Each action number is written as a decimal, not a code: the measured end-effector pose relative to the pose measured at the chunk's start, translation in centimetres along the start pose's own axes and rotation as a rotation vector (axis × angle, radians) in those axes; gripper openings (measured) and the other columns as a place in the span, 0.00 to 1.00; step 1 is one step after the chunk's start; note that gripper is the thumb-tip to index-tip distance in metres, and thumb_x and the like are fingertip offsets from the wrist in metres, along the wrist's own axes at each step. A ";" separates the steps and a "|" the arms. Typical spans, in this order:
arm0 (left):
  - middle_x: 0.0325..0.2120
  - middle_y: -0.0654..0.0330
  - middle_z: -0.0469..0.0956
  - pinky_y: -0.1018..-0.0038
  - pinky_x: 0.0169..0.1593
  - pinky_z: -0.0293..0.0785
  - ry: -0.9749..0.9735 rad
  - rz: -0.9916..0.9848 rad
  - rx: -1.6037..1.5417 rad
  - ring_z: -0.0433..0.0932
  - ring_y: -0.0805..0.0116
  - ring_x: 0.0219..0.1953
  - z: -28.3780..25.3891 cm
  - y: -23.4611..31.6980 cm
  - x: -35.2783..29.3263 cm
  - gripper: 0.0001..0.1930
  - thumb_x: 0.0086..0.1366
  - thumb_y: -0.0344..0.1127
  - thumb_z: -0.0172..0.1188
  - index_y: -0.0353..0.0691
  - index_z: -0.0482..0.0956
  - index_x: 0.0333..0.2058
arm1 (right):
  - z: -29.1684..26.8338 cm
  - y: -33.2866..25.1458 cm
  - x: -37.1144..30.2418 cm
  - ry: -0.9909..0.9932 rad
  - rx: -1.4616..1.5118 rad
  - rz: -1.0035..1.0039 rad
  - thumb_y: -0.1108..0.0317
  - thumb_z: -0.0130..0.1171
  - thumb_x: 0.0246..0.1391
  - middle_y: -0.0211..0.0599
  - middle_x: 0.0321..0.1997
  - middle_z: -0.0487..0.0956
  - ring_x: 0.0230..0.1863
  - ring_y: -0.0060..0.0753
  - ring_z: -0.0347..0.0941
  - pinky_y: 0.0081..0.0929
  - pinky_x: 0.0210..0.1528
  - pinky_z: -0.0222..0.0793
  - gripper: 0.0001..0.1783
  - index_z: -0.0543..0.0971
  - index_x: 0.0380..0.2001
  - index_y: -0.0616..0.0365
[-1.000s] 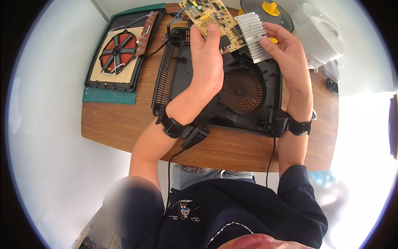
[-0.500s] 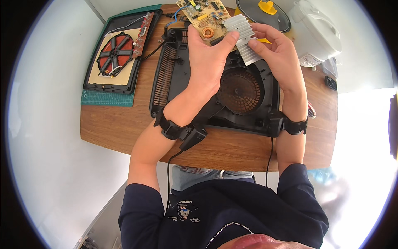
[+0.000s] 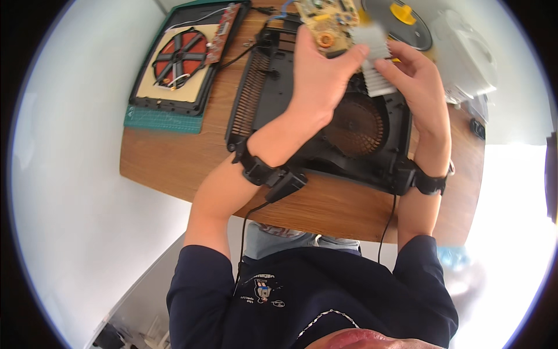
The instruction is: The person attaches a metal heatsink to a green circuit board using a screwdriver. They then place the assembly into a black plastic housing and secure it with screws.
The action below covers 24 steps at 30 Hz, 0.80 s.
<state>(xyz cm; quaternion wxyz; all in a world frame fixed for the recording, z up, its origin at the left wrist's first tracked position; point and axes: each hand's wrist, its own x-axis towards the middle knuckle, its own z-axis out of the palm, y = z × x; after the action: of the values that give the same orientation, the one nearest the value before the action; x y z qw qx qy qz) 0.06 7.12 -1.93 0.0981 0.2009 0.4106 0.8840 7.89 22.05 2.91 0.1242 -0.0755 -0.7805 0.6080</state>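
Note:
My left hand (image 3: 325, 78) is closed on the tan circuit board (image 3: 319, 24), its thumb reaching to the finned silver heat sink (image 3: 378, 78). A copper-wound ring coil and other small parts stand on the board. With the thumb and fingers of my right hand (image 3: 423, 78) I grip the heat sink's right side. Heat sink and board are blurred, and I cannot make out how they are joined. Both are held above the far part of a black plastic housing (image 3: 285, 96), which has a round brown-tinted grille (image 3: 357, 125) and a slotted vent along its left side.
On the left, a black panel (image 3: 200, 102) with a red-and-black round coil lies on a green cutting mat (image 3: 160, 119). A dark lid with a yellow knob (image 3: 402, 13) and a white appliance (image 3: 465, 55) stand far right. A black cable (image 3: 235, 60) runs behind the housing.
The whole view has shifted and tilted, so the table and everything on it appear farther right. Both hands keep their hold on the board and heat sink, which now look blurred.

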 end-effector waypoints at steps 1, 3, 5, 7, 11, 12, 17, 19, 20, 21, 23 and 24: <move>0.48 0.56 0.79 0.72 0.50 0.81 0.005 -0.008 -0.005 0.81 0.70 0.48 0.1 0.2 -0.1 0.24 0.61 0.21 0.68 0.34 0.66 0.52 | 0.1 -0.2 0.0 -0.004 0.007 0.015 0.67 0.69 0.59 0.35 0.45 0.84 0.45 0.21 0.79 0.21 0.48 0.75 0.23 0.79 0.55 0.69; 0.49 0.55 0.78 0.71 0.52 0.81 -0.001 -0.064 -0.002 0.81 0.69 0.50 0.3 0.9 -0.3 0.24 0.62 0.20 0.67 0.34 0.65 0.53 | 0.1 -0.5 -0.2 0.000 0.009 0.052 0.68 0.69 0.59 0.35 0.44 0.84 0.44 0.21 0.79 0.21 0.48 0.75 0.23 0.79 0.54 0.68; 0.50 0.57 0.80 0.71 0.55 0.80 0.011 -0.070 -0.015 0.81 0.70 0.51 0.2 0.7 -0.3 0.24 0.63 0.23 0.68 0.35 0.67 0.55 | 0.1 -0.2 0.1 -0.001 -0.007 0.048 0.68 0.69 0.59 0.34 0.44 0.83 0.43 0.20 0.79 0.21 0.47 0.74 0.23 0.79 0.54 0.68; 0.50 0.57 0.80 0.71 0.55 0.80 0.008 -0.078 -0.019 0.81 0.70 0.51 0.1 0.7 -0.3 0.24 0.63 0.22 0.68 0.35 0.67 0.55 | 0.0 0.2 0.2 0.013 -0.017 0.053 0.69 0.69 0.59 0.33 0.44 0.83 0.43 0.20 0.78 0.22 0.48 0.74 0.22 0.79 0.54 0.68; 0.50 0.56 0.79 0.71 0.55 0.80 0.003 -0.082 -0.014 0.81 0.70 0.51 0.3 0.6 -0.3 0.24 0.64 0.22 0.68 0.34 0.67 0.55 | -0.1 -0.1 0.1 0.006 -0.001 0.030 0.70 0.68 0.59 0.33 0.45 0.82 0.45 0.21 0.78 0.22 0.50 0.73 0.21 0.79 0.53 0.67; 0.50 0.56 0.79 0.71 0.55 0.80 0.002 -0.082 -0.012 0.80 0.71 0.51 0.4 0.6 -0.3 0.24 0.64 0.22 0.67 0.34 0.66 0.55 | -0.2 -0.2 0.1 0.010 0.005 0.031 0.70 0.67 0.59 0.33 0.45 0.82 0.46 0.21 0.77 0.22 0.51 0.73 0.20 0.79 0.53 0.67; 0.49 0.55 0.79 0.72 0.53 0.80 0.022 -0.094 0.036 0.80 0.71 0.51 0.5 0.3 -0.2 0.24 0.63 0.23 0.68 0.33 0.66 0.54 | -0.3 -0.5 -0.3 0.055 0.003 0.040 0.71 0.67 0.59 0.34 0.46 0.82 0.46 0.22 0.77 0.22 0.52 0.71 0.20 0.78 0.53 0.67; 0.49 0.55 0.79 0.72 0.53 0.79 0.028 -0.110 0.052 0.80 0.71 0.50 0.6 0.5 -0.2 0.24 0.63 0.23 0.68 0.32 0.66 0.54 | -0.5 -0.1 -0.2 0.062 0.001 0.049 0.71 0.66 0.59 0.34 0.46 0.82 0.46 0.22 0.77 0.22 0.53 0.71 0.20 0.78 0.53 0.66; 0.49 0.55 0.79 0.72 0.53 0.79 0.042 -0.094 0.089 0.79 0.71 0.51 0.6 0.5 -0.2 0.25 0.62 0.24 0.69 0.32 0.65 0.53 | -0.5 0.0 -0.2 0.067 -0.002 0.067 0.71 0.66 0.59 0.34 0.46 0.82 0.47 0.22 0.77 0.22 0.53 0.71 0.20 0.78 0.53 0.66; 0.49 0.54 0.78 0.72 0.53 0.79 0.053 -0.119 0.095 0.79 0.71 0.51 0.7 0.6 -0.1 0.25 0.62 0.24 0.70 0.32 0.65 0.53 | -0.3 0.0 -0.3 0.073 -0.005 0.085 0.71 0.66 0.59 0.34 0.46 0.83 0.47 0.22 0.77 0.22 0.53 0.71 0.20 0.78 0.53 0.66; 0.49 0.54 0.78 0.72 0.53 0.78 0.074 -0.171 0.104 0.78 0.70 0.52 0.8 1.0 0.0 0.25 0.61 0.24 0.70 0.32 0.65 0.53 | -0.3 -0.4 0.0 0.074 -0.027 0.108 0.72 0.66 0.59 0.34 0.46 0.83 0.46 0.22 0.77 0.22 0.53 0.71 0.20 0.78 0.53 0.67; 0.50 0.53 0.77 0.72 0.53 0.78 0.071 -0.177 0.132 0.78 0.70 0.52 0.6 1.0 0.0 0.26 0.61 0.25 0.70 0.31 0.65 0.53 | -0.4 -0.7 0.2 0.070 -0.047 0.114 0.72 0.66 0.59 0.34 0.45 0.83 0.46 0.21 0.77 0.22 0.53 0.71 0.20 0.78 0.53 0.67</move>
<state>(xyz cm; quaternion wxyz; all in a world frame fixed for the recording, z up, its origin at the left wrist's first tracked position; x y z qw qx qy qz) 0.30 6.94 -0.83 0.1478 0.1382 0.4874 0.8494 7.84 22.33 3.71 0.1148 -0.1440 -0.7841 0.5927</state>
